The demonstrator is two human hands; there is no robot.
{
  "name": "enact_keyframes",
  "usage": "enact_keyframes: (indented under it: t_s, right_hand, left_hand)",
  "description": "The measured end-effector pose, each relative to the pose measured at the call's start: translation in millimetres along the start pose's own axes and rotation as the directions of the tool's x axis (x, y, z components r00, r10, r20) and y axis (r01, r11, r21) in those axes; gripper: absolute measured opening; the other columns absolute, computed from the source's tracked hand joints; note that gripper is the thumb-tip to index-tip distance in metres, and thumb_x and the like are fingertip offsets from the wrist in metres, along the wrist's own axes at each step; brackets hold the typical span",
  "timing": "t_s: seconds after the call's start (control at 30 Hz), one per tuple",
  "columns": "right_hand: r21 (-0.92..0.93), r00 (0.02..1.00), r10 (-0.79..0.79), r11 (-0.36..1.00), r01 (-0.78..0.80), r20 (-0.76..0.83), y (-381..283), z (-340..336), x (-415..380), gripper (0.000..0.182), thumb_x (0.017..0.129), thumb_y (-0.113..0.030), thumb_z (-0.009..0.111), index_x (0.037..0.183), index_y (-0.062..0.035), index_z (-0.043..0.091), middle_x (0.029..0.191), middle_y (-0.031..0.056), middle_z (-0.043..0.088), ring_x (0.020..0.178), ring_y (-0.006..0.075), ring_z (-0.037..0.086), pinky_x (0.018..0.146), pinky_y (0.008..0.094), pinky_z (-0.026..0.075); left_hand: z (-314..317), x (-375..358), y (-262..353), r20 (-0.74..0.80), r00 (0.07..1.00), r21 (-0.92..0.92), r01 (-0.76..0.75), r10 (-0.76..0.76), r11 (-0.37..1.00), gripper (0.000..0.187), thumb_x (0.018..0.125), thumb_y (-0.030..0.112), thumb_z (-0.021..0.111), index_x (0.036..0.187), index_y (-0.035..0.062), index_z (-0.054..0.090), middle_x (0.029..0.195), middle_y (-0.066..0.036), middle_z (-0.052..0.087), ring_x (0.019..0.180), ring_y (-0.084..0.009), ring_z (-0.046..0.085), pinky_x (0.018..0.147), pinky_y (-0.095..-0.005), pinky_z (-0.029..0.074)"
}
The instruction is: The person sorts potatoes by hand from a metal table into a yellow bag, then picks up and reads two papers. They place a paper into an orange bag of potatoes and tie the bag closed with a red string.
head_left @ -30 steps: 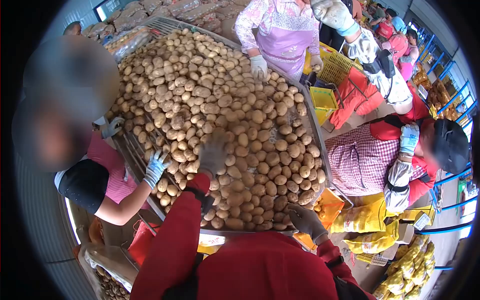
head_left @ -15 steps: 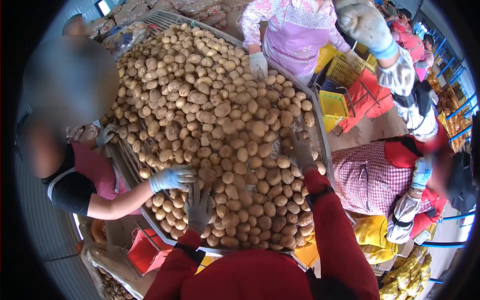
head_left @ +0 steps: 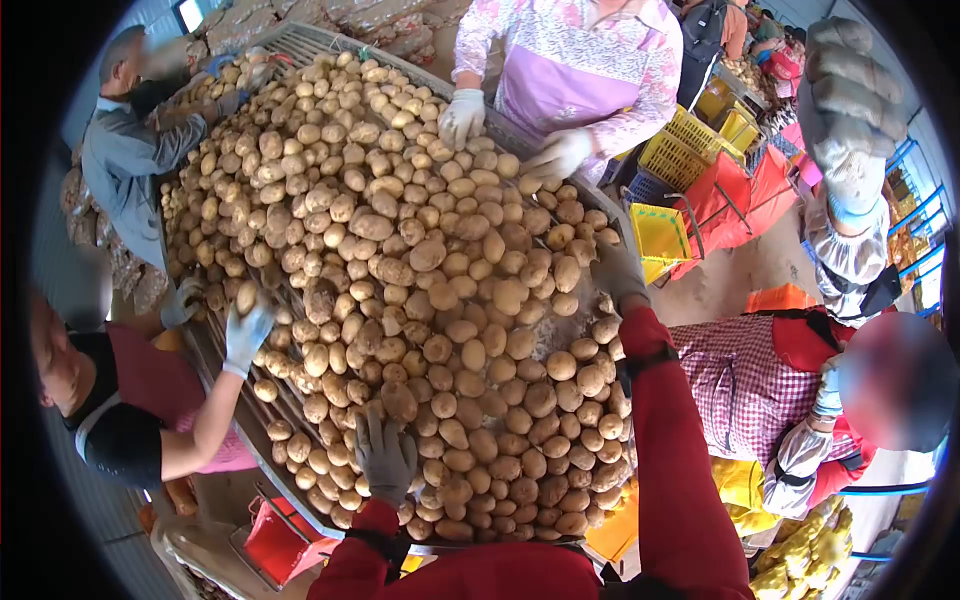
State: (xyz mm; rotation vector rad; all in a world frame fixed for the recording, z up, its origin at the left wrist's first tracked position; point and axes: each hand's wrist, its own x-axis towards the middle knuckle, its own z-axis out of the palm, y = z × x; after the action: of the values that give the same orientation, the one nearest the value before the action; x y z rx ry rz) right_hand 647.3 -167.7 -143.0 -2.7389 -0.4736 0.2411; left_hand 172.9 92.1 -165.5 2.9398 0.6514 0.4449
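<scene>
A broad heap of brown potatoes (head_left: 440,300) covers a slatted metal sorting table (head_left: 282,385). My left hand (head_left: 384,458), in a grey glove, lies on the potatoes near the front edge with its fingers stretched forward and nothing held. A larger potato (head_left: 398,402) is just beyond its fingertips. My right hand (head_left: 620,268), also gloved, reaches to the table's right side beside the rim. Its fingers look extended, though they are blurred, and I see nothing in them. Left of it, a bare patch of table (head_left: 556,332) shows among the potatoes.
Other people work around the table: one at left holds a potato (head_left: 246,295) in a blue-gloved hand (head_left: 247,338); another opposite has white gloves (head_left: 462,118) over the heap. A checked-apron person (head_left: 725,385) stands at right. Yellow crates (head_left: 660,235) and a red chair (head_left: 735,205) lie beyond.
My right hand has moved away from me and toward the right rim. My left hand has shifted slightly back and left. The left worker's blue-gloved hand has moved away from mine.
</scene>
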Motion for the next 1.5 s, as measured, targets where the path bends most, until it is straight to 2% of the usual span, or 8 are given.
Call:
enact_keyframes:
  t_s: [0.3, 0.43, 0.6, 0.83, 1.03, 1.17, 1.33, 1.5]
  right_hand:
    - [0.127, 0.971, -0.110, 0.988, 0.084, 0.214, -17.9, 3.8, -3.7, 0.043, 0.101, -0.026, 0.054, 0.141, -0.0105, 0.054, 0.127, 0.0191, 0.066, 0.109, 0.0352, 0.068, 0.088, 0.0459, 0.057]
    - [0.929, 0.913, -0.268, 0.294, -0.226, 0.307, -52.5, -47.7, -110.7, 0.049, 0.105, -0.030, 0.055, 0.147, -0.0053, 0.049, 0.128, 0.0090, 0.065, 0.111, 0.0233, 0.065, 0.091, 0.0356, 0.057]
    - [0.599, 0.784, -0.579, -0.553, -0.579, 0.223, -35.7, 41.8, -164.2, 0.051, 0.109, -0.034, 0.050, 0.148, -0.0019, 0.045, 0.134, 0.0144, 0.060, 0.119, 0.0226, 0.062, 0.096, 0.0334, 0.056]
    - [0.883, 0.864, -0.333, -0.152, -0.444, 0.377, -121.2, 58.2, -318.5, 0.056, 0.100, -0.023, 0.064, 0.150, -0.0089, 0.045, 0.137, 0.0139, 0.059, 0.122, 0.0243, 0.062, 0.097, 0.0385, 0.055]
    - [0.740, 0.784, -0.619, 0.508, 0.441, -0.042, -183.1, 50.6, -391.7, 0.043, 0.095, -0.024, 0.064, 0.135, -0.0108, 0.059, 0.114, 0.0134, 0.064, 0.102, 0.0308, 0.064, 0.090, 0.0403, 0.052]
    - [0.586, 0.800, -0.580, 0.705, 0.399, 0.154, -145.5, 41.9, -342.8, 0.061, 0.084, -0.024, 0.075, 0.141, -0.0111, 0.056, 0.138, 0.0194, 0.059, 0.128, 0.0400, 0.056, 0.105, 0.0467, 0.048]
    - [-0.155, 0.857, -0.487, 0.871, 0.465, -0.167, -115.5, 61.6, -294.9, 0.057, 0.084, -0.021, 0.076, 0.138, -0.0120, 0.059, 0.133, 0.0187, 0.061, 0.120, 0.0373, 0.062, 0.098, 0.0455, 0.052]
    - [0.723, 0.874, -0.345, 0.691, -0.009, 0.341, -147.2, 10.2, -308.7, 0.048, 0.094, -0.033, 0.069, 0.134, -0.0057, 0.060, 0.118, 0.0154, 0.068, 0.106, 0.0274, 0.068, 0.090, 0.0376, 0.055]
  left_hand:
    - [3.2, 3.2, -4.6, -0.013, 1.000, -0.012, -0.025, 0.025, 1.000, 0.040, 0.091, 0.025, 0.063, 0.127, 0.0062, 0.063, 0.156, -0.020, 0.043, 0.143, -0.0493, 0.037, 0.113, -0.0618, 0.034]
    - [11.7, 0.7, -4.3, -0.057, 0.998, 0.013, -0.017, 0.018, 1.000, 0.040, 0.092, 0.027, 0.064, 0.126, 0.0061, 0.063, 0.154, -0.019, 0.046, 0.141, -0.0489, 0.040, 0.112, -0.0627, 0.035]
    - [6.9, 2.9, 0.0, -0.063, 0.997, -0.033, 0.029, -0.031, 0.999, 0.044, 0.092, 0.027, 0.064, 0.130, 0.0051, 0.060, 0.155, -0.019, 0.045, 0.140, -0.0477, 0.042, 0.113, -0.0618, 0.034]
    - [-81.9, -37.4, 77.1, 0.519, 0.847, -0.823, 0.531, -0.112, 0.200, 0.052, 0.089, 0.027, 0.070, 0.135, 0.0076, 0.058, 0.146, -0.018, 0.050, 0.132, -0.0382, 0.049, 0.099, -0.0488, 0.044]
    - [-108.5, -63.2, 51.8, 0.395, 0.809, -0.747, 0.006, 0.436, 0.665, 0.062, 0.095, 0.050, 0.057, 0.142, 0.0091, 0.051, 0.139, -0.015, 0.055, 0.124, -0.0296, 0.057, 0.097, -0.0447, 0.048]
    - [-158.3, -68.6, 60.4, 0.731, 0.642, -0.567, 0.760, 0.231, -0.318, 0.069, 0.098, 0.052, 0.058, 0.143, -0.0003, 0.049, 0.140, -0.020, 0.055, 0.132, -0.0315, 0.054, 0.104, -0.0437, 0.052]
    - [-122.8, -96.1, 34.0, 0.554, 0.815, -0.719, 0.572, 0.171, -0.395, 0.059, 0.094, 0.018, 0.073, 0.138, -0.0026, 0.040, 0.132, -0.022, 0.059, 0.122, -0.0300, 0.061, 0.092, -0.0429, 0.060]
    - [-131.6, -91.1, 37.1, 0.409, 0.912, -0.888, 0.406, 0.036, -0.215, 0.058, 0.094, 0.017, 0.074, 0.141, -0.0001, 0.043, 0.120, -0.015, 0.064, 0.110, -0.0245, 0.067, 0.090, -0.0391, 0.060]
